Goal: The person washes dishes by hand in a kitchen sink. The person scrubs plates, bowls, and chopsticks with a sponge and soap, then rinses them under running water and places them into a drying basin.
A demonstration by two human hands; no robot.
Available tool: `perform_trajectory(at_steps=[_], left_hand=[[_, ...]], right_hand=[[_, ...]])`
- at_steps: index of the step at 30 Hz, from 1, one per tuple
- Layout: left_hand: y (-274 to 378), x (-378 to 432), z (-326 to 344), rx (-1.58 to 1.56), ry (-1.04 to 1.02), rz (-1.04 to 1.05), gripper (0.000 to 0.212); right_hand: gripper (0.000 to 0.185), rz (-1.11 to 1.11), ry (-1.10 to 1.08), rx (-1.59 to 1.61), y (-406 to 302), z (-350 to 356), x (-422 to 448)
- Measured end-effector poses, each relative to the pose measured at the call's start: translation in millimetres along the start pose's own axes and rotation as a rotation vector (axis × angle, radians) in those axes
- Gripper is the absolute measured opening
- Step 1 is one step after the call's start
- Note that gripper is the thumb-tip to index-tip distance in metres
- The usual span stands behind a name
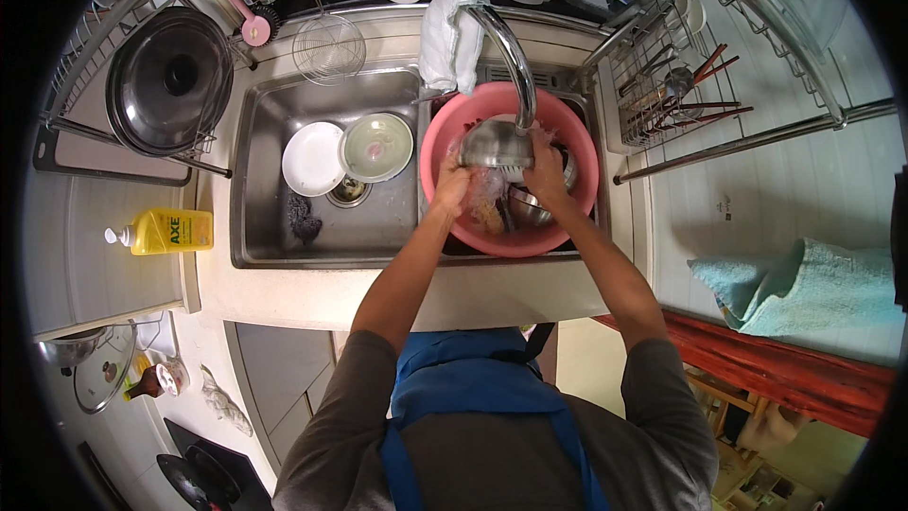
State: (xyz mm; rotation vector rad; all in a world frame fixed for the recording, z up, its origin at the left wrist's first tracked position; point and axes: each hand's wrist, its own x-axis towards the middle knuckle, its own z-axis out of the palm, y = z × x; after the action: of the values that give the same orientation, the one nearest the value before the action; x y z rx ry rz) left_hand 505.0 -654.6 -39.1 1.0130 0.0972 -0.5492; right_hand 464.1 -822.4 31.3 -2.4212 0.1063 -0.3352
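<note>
A stainless steel bowl (496, 144) is tilted under the curved chrome faucet (523, 78), above a pink plastic basin (438, 113) in the right sink. My left hand (452, 184) grips its left side, and my right hand (545, 167) holds its right side. Water splashes below it. Another metal bowl (528, 207) and other dishes, partly hidden, lie in the basin. In the left sink (277, 103), a white plate (312, 158) sits beside a pale green bowl (376, 147), whose edge overlaps it. A dark scouring pad (305, 218) lies near the plate.
A white cloth (450, 39) hangs over the faucet's base. A yellow dish soap bottle (170, 231) is at the left. Above the sinks' left corner is a wire rack (330, 50); a pot lid (170, 81) rests farther left. A dish rack (652, 92) with chopsticks stands right, above a turquoise towel (801, 287).
</note>
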Motion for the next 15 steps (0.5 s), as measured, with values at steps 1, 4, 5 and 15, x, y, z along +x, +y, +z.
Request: perform_trajectory(at_steps=[1,4,5,15], left_hand=[[8.9,-2.5,3.2,0.001,-0.003,-0.005,0.044],[40.1,-11.3,17.7,0.794,-0.026,0.634,0.050],[47.7,-15.3,28.5,0.947,-0.066,0.831,0.054],[63.2,-5.0,38.7,0.302,0.197,-0.192,0.022]], right_hand=[[0.042,-0.197,0.001,-0.180,-0.5,-6.7,-1.5],[0.055,-0.190,-0.058,-0.254,-8.2,-19.5,-2.9],[0.055,-0.186,-0.057,-0.259,-5.6,-20.6,-1.3],[0.040,0.083,-0.091,-0.068,-3.7,1.2,22.1]])
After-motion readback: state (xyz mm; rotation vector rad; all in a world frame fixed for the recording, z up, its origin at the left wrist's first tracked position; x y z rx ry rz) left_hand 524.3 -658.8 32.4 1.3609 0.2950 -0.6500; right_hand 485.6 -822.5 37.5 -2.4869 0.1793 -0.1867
